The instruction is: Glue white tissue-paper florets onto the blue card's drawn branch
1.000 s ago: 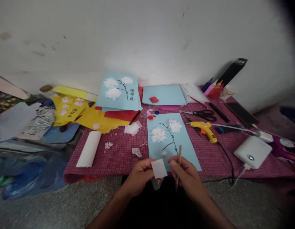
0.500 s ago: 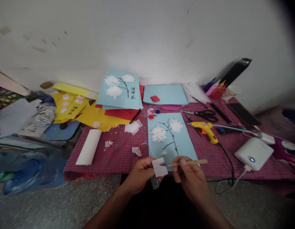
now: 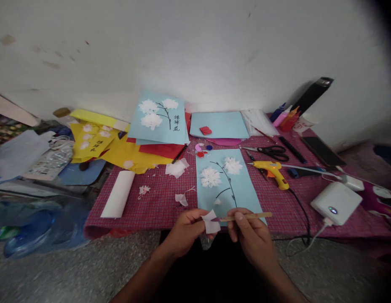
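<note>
My left hand (image 3: 189, 230) pinches a small square of thin white paper (image 3: 211, 225) at its left edge. In my right hand (image 3: 248, 227) is a slim wooden stick (image 3: 257, 215) with a purplish tip, held like a pen. That tip presses against the middle of the paper square, which curves around it. Just beyond both hands lies a light blue sheet (image 3: 246, 191) with a drawn black branch and two fluffy white paper flowers (image 3: 210, 177). A small white tuft (image 3: 217, 202) sits by the branch's lower twig.
Right of the sheet lie a yellow glue gun (image 3: 271, 168), black scissors (image 3: 274, 152) and a white power bank (image 3: 336, 204). Left are a white paper roll (image 3: 119, 194) and loose white squares (image 3: 177, 168). A finished blue flower picture (image 3: 164, 134) leans at the back.
The stick has shifted slightly left with my right hand, its tip pushing into the paper square. The square, flatter before, is now bent and creased around the tip.
</note>
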